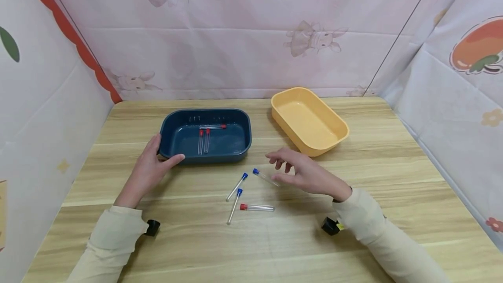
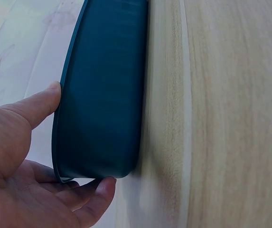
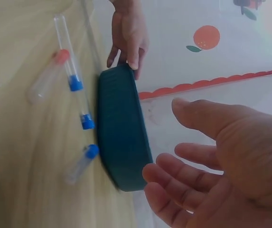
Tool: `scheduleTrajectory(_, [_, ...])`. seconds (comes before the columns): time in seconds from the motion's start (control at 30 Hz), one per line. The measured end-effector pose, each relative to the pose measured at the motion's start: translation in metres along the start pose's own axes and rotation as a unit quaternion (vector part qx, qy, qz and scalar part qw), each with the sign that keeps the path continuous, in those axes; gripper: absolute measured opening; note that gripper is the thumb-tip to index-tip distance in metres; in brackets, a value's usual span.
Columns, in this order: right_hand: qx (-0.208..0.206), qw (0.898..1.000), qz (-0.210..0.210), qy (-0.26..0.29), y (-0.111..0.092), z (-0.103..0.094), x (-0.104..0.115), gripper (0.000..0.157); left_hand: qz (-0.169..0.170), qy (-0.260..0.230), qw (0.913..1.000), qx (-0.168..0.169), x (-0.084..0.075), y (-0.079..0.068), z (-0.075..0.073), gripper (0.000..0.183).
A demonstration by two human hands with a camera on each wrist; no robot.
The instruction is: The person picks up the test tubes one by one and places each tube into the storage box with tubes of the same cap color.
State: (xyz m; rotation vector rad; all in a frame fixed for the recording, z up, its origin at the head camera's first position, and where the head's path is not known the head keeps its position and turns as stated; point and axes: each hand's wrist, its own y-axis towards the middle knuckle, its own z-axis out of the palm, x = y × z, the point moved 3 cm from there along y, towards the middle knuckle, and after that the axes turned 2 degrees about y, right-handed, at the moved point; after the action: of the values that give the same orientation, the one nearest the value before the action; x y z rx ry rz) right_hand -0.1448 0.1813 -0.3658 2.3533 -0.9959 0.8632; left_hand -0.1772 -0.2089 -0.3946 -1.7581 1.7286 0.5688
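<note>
My left hand (image 1: pixel 146 170) grips the near left corner of a dark blue plastic bin (image 1: pixel 214 159), thumb on the front rim and fingers round the left side. Inside it lie three red-capped test tubes (image 1: pixel 207 141). My right hand (image 1: pixel 304 173) holds nothing; its fingers are relaxed and apart, close over a blue-capped test tube (image 1: pixel 264 177). Two more blue-capped tubes (image 1: pixel 234 206) lie left of that one. Nearer the front is a red-capped tube (image 1: pixel 259 208) on the table. The right wrist view shows the open palm beside the bin's wall (image 3: pixel 121 128).
A yellow bin (image 1: pixel 275 115) stands at an angle at the back right, behind my right hand. The wooden table (image 1: pixel 188 248) ends at a printed cloth backdrop (image 1: pixel 235 56). Cloth walls also flank both sides.
</note>
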Motion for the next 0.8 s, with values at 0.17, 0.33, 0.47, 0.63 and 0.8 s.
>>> scheduleTrajectory(0.17, [0.017, 1.000, -0.010, 0.009, -0.006, 0.012, -0.002, 0.046, -0.003, -0.001, 1.0000, 0.000, 0.001, 0.001, 0.000, 0.105])
scheduleTrajectory(0.33, [0.039, 0.999, 0.000, 0.024, -0.011, 0.026, -0.003, 0.043, -0.002, -0.002, 1.0000, 0.000, 0.002, 0.001, 0.001, 0.105])
scheduleTrajectory(0.47, [0.054, 0.998, 0.007, 0.030, -0.015, 0.037, -0.003, 0.043, 0.003, -0.001, 1.0000, -0.001, 0.001, 0.001, 0.000, 0.105])
scheduleTrajectory(0.63, [0.065, 0.998, -0.013, 0.022, -0.019, 0.052, -0.002, 0.041, 0.000, -0.002, 1.0000, 0.000, 0.002, 0.002, 0.001, 0.105])
scheduleTrajectory(0.8, [0.071, 0.997, 0.010, 0.001, -0.017, 0.061, 0.001, 0.041, -0.004, -0.001, 1.0000, 0.000, 0.003, 0.001, 0.001, 0.105])
